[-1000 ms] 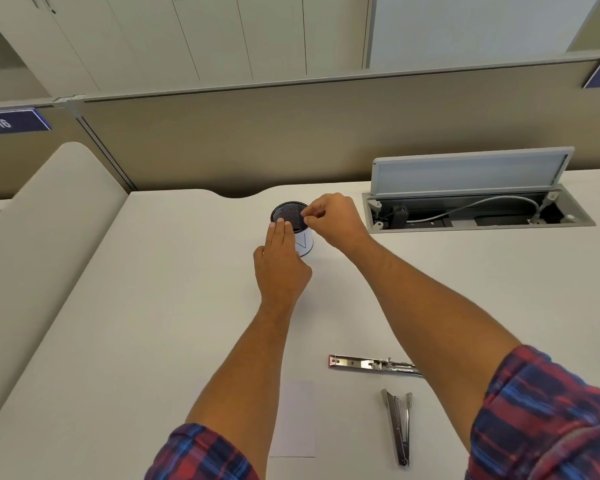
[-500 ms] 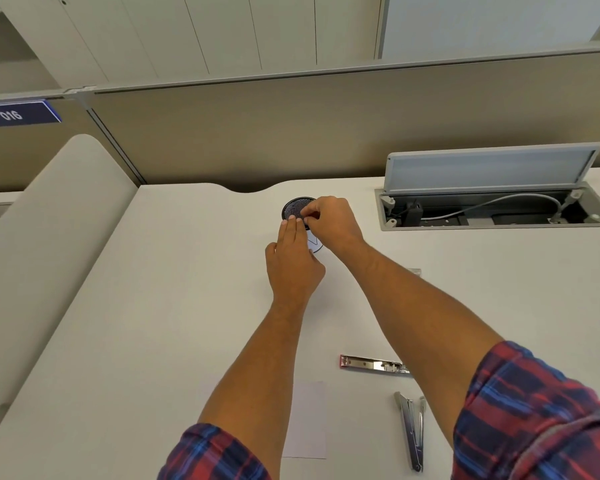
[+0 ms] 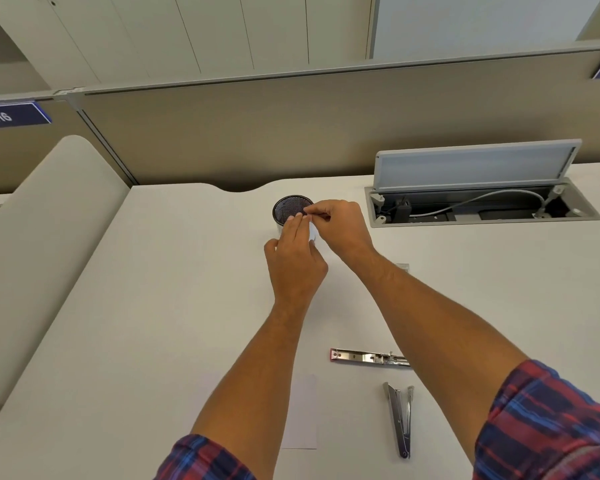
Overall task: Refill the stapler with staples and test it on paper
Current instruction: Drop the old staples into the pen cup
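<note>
A round cup (image 3: 286, 209), black mesh inside and white outside, stands at the far middle of the desk. My left hand (image 3: 295, 261) lies against its near side with straight fingers touching the rim. The thumb and forefinger of my right hand (image 3: 340, 225) pinch something small at the rim; I cannot make out what. The steel stapler (image 3: 399, 420) lies spread open near the front edge. Its chrome staple rail (image 3: 366, 357) lies apart just beyond it. A white paper slip (image 3: 300, 412) rests left of the stapler, partly under my left forearm. A small strip of staples (image 3: 402, 266) shows beside my right forearm.
An open cable hatch (image 3: 478, 206) with a raised lid and a grey cable is sunk into the desk (image 3: 170, 323) at the back right. A beige partition (image 3: 291, 133) closes off the far edge. A rounded side panel (image 3: 42, 254) borders the left.
Both hands stay at the cup; my left fingers have crept up to the rim beside the right hand's pinch. The view has shifted a little.
</note>
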